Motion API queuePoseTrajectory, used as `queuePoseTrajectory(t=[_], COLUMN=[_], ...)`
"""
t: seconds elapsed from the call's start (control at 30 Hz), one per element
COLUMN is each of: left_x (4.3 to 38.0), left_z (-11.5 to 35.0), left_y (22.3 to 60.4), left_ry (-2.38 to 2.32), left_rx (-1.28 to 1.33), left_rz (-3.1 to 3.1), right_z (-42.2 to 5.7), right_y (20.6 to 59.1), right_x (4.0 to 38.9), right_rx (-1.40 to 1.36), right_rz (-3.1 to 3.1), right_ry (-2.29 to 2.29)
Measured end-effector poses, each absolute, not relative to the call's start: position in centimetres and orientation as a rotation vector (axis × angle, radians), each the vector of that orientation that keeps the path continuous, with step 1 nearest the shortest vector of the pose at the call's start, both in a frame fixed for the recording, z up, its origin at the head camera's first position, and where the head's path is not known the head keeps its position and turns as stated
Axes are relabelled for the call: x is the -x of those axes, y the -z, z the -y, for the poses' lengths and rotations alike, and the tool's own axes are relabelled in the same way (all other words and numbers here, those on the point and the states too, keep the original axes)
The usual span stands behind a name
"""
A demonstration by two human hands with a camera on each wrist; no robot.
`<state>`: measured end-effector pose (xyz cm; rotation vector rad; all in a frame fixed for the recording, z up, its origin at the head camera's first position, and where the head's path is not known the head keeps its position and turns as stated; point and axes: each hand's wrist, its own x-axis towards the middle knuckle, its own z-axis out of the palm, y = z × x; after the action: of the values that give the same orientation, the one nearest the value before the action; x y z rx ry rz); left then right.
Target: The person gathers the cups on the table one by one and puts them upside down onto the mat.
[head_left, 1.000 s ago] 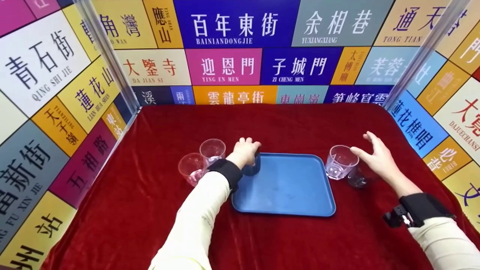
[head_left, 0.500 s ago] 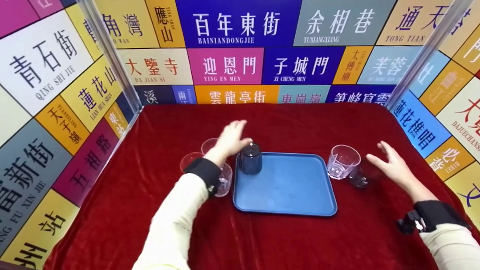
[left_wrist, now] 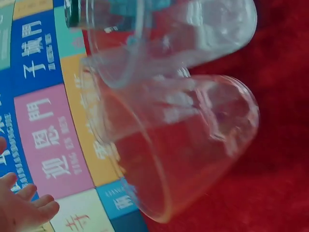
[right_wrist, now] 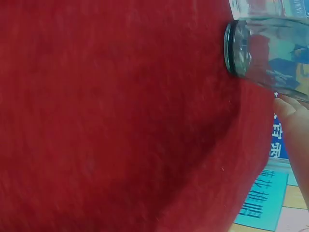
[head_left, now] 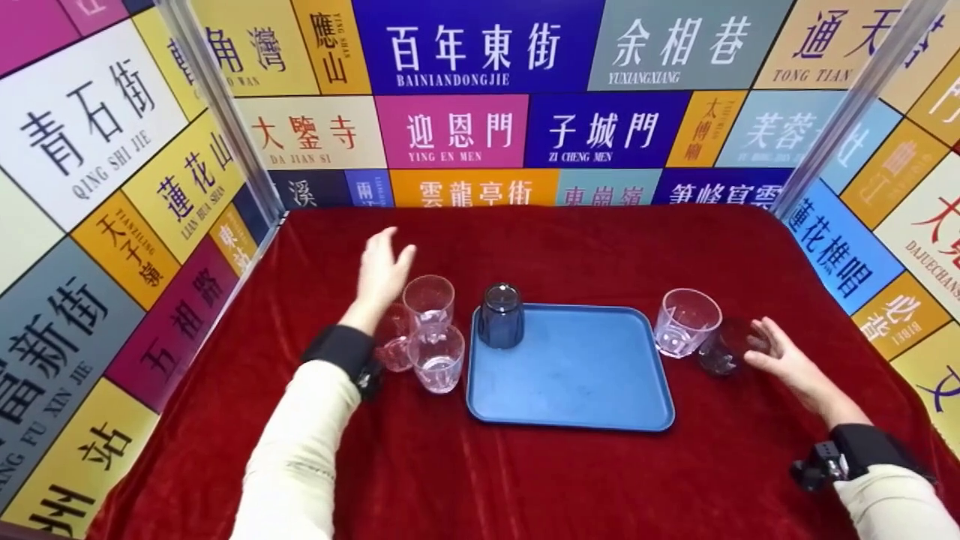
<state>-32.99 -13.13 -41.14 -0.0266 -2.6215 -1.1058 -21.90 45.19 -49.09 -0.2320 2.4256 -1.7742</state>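
Observation:
My left hand hovers with spread fingers behind the cluster of clear glasses, holding nothing. Those are an upright clear glass, one nearer me, and a reddish-looking glass partly hidden by my wrist. In the left wrist view, a clear glass stands close to my fingers. A dark glass sits upside down on the blue tray's left back corner. My right hand, fingers relaxed, is beside a transparent dark-tinted glass; contact is unclear.
The blue tray lies mid-table on red velvet cloth. A clear glass stands by its right edge, close to the tinted glass. Sign-covered walls with metal corner posts enclose the back and sides.
My left hand has released the upturned dark glass on the tray and moved left, past the clear glasses. My right hand has shifted right and lower, beside the tinted glass.

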Motion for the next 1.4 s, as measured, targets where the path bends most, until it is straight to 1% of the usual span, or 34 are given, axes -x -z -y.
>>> queuePoseTrajectory(t=[0.13,0.4,0.53,0.73,0.9,1.03,1.1,1.17,1.27,1.3,1.4], left_x=[32.1,31.1,30.9,30.7,30.8,30.8,30.8,30.8,30.9,30.9,30.9], left_z=[14.6,16.4,16.7,16.7,16.5,16.2,16.0,15.8,15.7,15.7,15.6], left_y=[42.4,44.5,44.9,45.2,45.4,45.4,45.4,45.4,45.4,45.4,45.5], left_ry=[1.127,1.176,1.179,1.173,1.145,1.143,1.149,1.153,1.149,1.145,1.132], left_rx=[-0.041,-0.138,-0.155,-0.158,-0.155,-0.170,-0.175,-0.175,-0.180,-0.181,-0.187], left_rz=[2.604,2.656,2.661,2.662,2.710,2.726,2.733,2.741,2.740,2.738,2.723], right_z=[-44.4,-43.8,-44.6,-46.6,-47.0,-47.2,-47.1,-46.7,-45.6,-45.2,-44.0], right_y=[50.2,52.0,53.4,56.4,56.9,56.2,55.2,53.9,50.6,49.4,46.3], right_x=[22.3,22.4,22.8,24.4,25.1,25.0,24.7,24.4,23.9,23.8,24.4], right_rx=[0.241,0.134,0.155,0.180,0.162,0.122,0.055,-0.070,-0.293,-0.366,-0.543], right_rz=[-2.358,-2.463,-2.463,-2.427,-2.466,-2.526,-2.633,-2.725,-2.833,-2.806,-2.599], right_ry=[1.938,2.047,2.122,2.227,2.215,2.131,2.027,1.977,1.911,1.967,2.322])
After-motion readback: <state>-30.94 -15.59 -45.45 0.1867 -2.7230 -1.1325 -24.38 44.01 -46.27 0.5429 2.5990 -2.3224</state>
